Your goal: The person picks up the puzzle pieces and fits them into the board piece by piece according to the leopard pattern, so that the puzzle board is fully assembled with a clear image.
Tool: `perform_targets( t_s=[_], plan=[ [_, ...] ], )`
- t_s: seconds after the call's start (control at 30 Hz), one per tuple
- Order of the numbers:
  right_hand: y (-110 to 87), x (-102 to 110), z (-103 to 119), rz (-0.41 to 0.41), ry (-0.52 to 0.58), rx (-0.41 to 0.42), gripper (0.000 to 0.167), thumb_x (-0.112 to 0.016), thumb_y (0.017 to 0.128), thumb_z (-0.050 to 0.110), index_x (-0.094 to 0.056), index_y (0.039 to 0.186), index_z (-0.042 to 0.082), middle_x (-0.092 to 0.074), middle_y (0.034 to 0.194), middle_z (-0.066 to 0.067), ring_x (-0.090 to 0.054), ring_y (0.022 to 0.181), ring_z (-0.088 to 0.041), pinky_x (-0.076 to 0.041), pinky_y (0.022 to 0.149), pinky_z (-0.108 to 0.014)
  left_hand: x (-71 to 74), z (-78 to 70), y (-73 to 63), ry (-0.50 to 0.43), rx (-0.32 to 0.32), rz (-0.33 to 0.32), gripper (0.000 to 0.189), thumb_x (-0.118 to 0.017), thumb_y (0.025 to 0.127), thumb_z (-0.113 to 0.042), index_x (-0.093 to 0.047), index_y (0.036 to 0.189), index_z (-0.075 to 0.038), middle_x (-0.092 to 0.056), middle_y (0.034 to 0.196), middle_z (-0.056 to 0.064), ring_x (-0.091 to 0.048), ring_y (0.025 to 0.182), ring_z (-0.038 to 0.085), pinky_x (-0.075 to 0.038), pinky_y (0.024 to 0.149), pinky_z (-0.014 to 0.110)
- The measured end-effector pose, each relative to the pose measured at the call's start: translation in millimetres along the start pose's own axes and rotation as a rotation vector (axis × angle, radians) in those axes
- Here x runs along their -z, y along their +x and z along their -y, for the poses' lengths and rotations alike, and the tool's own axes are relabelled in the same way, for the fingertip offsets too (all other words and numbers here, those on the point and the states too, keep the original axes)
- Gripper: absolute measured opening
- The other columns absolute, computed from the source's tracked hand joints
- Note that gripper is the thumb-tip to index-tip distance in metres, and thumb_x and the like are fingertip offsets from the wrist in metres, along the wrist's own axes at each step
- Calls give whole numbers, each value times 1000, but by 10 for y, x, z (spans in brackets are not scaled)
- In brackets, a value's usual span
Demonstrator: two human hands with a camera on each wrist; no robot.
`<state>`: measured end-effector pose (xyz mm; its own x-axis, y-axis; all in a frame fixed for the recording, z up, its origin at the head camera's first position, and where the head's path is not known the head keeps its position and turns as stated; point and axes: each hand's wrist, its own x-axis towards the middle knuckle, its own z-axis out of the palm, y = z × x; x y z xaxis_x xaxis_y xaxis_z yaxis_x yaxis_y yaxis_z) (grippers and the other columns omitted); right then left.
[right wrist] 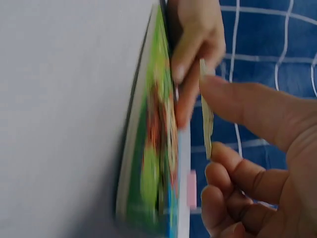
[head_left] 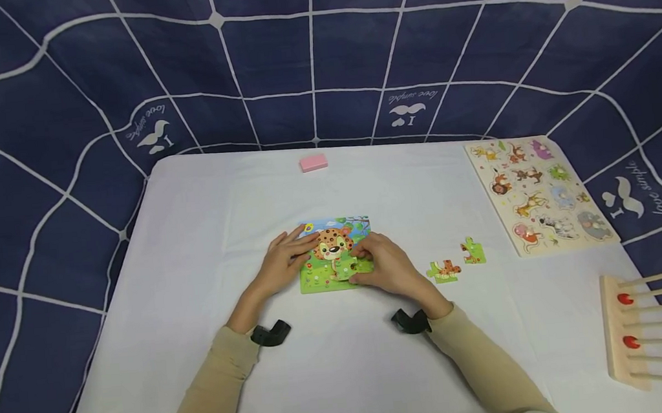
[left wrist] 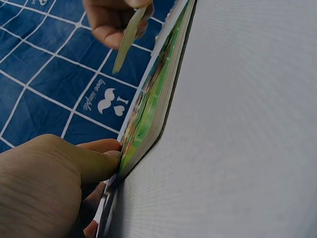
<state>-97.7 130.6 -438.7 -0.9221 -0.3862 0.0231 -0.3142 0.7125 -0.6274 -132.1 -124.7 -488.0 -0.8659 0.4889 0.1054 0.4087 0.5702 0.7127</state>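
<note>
A jigsaw puzzle board (head_left: 316, 280) with a cartoon leopard on green grass lies flat on the white table. My left hand (head_left: 281, 262) rests on its left side, fingers stretched over the picture and thumb at the edge. Over the board's lower right part, my right hand (head_left: 391, 265) pinches a thin puzzle piece (right wrist: 207, 119) between thumb and fingers. In the right wrist view that piece is seen edge-on, raised off the board. To the right of this hand lie two loose puzzle pieces (head_left: 446, 271), green with leopard-print parts.
A pink block (head_left: 313, 163) sits near the table's far edge. At the right are a wooden animal puzzle board (head_left: 511, 202) and a wooden rack (head_left: 614, 333) with several pegs and red beads. Dark blue gridded cloth (head_left: 353, 49) hangs around the table.
</note>
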Motion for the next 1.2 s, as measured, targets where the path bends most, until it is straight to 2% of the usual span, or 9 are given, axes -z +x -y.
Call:
perform_targets(
  t_s=[0.27, 0.5, 0.73, 0.87, 1.07, 1.2],
  plan=[
    [190, -270, 256, 62, -54, -8, 42, -90, 69, 26, -69, 100, 9, -58, 92, 0, -51, 84, -13, -45, 73, -26, -5, 15, 10, 3, 7, 4, 36, -58, 97, -10, -60, 133, -9, -52, 145, 1, -29, 148, 26, -11, 121, 53],
    [261, -385, 323, 105, -63, -38, 41, -88, 71, 26, -70, 103, 9, -60, 95, -1, -52, 85, -13, -45, 73, -26, 1, -4, 6, 8, -6, -7, 36, -59, 96, -9, -61, 132, -8, -54, 143, 3, -30, 147, 28, -13, 120, 55],
    [275, -416, 352, 120, -83, -56, 41, -89, 70, 26, -71, 103, 9, -60, 93, -1, -52, 83, -13, -45, 72, -25, 4, -8, -4, 11, -11, -5, 36, -59, 96, -9, -61, 132, -7, -54, 144, 3, -30, 147, 29, -13, 120, 56],
    [274, -414, 340, 113, -59, -53, 41, -89, 70, 25, -70, 104, 9, -60, 93, -1, -52, 83, -12, -45, 71, -25, -3, -2, -2, 14, -4, 3, 37, -58, 96, -10, -60, 133, -9, -53, 145, 2, -29, 147, 28, -13, 120, 55],
    [274, -411, 304, 100, -19, -34, 29, -86, 75, 22, -70, 96, 11, -60, 89, 0, -51, 78, -11, -43, 68, -24, 4, -8, -7, 9, -9, 8, 37, -58, 96, -11, -59, 133, -8, -53, 144, 3, -29, 147, 28, -12, 120, 56],
    [273, -389, 295, 100, -12, -37, 24, -83, 78, 23, -72, 96, 11, -63, 91, 1, -52, 78, -10, -44, 69, -24, 14, -9, -10, 7, 1, 21, 38, -60, 96, -15, -59, 134, -9, -52, 146, 2, -28, 148, 27, -10, 121, 53]
  ],
)
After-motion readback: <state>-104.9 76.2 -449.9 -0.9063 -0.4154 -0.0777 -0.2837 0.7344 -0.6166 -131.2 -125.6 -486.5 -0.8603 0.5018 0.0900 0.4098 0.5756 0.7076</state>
